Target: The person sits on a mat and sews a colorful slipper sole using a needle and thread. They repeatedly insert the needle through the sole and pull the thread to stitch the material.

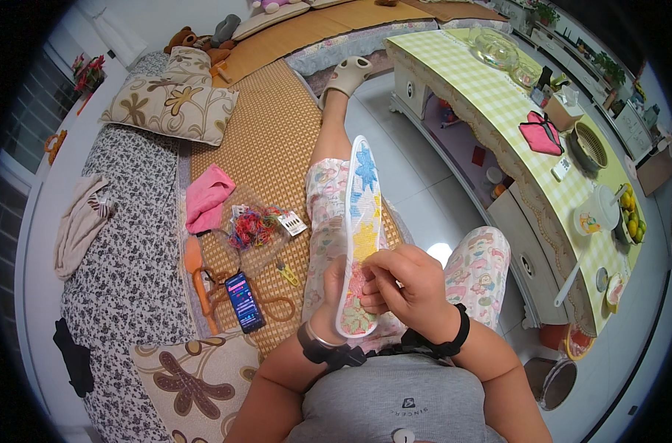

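An embroidered shoe insole (363, 221) with white edging stands lengthwise above my lap, stitched with blue, yellow, red and green shapes. My left hand (333, 285) grips its lower part from the left, with some fingers hidden behind it. At the insole's lower right edge, my right hand (399, 282) has its thumb and index finger pinched together over the red stitching; whether a needle or thread is between them cannot be told. On the woven mat to the left lie tangled coloured embroidery threads (255, 227) on a plastic bag, a white needle card (292, 223) and small yellow-handled thread snips (287, 274).
A lit smartphone (245, 302), a pink cloth (208, 199) and an orange massage hammer (196, 266) lie on the mat (269, 122). At right stands a table with a checked cloth (535, 144), carrying a lidded plastic cup (596, 210) and a fruit basket. A waste bin (552, 382) is below.
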Available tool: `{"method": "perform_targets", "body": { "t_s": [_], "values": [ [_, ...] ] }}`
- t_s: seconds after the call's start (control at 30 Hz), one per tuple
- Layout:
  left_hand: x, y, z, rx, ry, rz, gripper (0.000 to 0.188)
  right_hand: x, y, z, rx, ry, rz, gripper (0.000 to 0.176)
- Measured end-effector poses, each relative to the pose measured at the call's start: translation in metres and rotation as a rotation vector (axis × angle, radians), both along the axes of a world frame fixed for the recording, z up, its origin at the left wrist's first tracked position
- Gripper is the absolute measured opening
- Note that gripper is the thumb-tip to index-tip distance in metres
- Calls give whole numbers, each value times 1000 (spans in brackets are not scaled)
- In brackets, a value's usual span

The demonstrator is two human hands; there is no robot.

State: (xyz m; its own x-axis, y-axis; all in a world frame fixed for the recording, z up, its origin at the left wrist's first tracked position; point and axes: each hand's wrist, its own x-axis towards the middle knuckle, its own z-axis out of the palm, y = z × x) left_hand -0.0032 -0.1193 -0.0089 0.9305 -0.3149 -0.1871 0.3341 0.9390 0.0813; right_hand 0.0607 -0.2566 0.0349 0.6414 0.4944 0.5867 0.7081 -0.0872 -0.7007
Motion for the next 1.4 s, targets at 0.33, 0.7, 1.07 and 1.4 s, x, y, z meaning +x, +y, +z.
{"method": "perform_targets", "body": {
  "t_s": [0.33, 0.7, 1.07, 1.4],
  "values": [
    [6, -3, -2, 184, -48, 56, 36, 1, -1, -13, 157, 347, 16, 10],
    [10, -16, 4, 749, -112, 264, 33, 19, -22, -56, 402, 1224, 274, 12],
    [6, -16, 3, 814, -138, 275, 32, 23, -26, -63, 442, 1261, 405, 19],
    [4, -19, 4, 1020, -131, 424, 29, 20, -25, -55, 171, 387, -139, 13]
  ]
}}
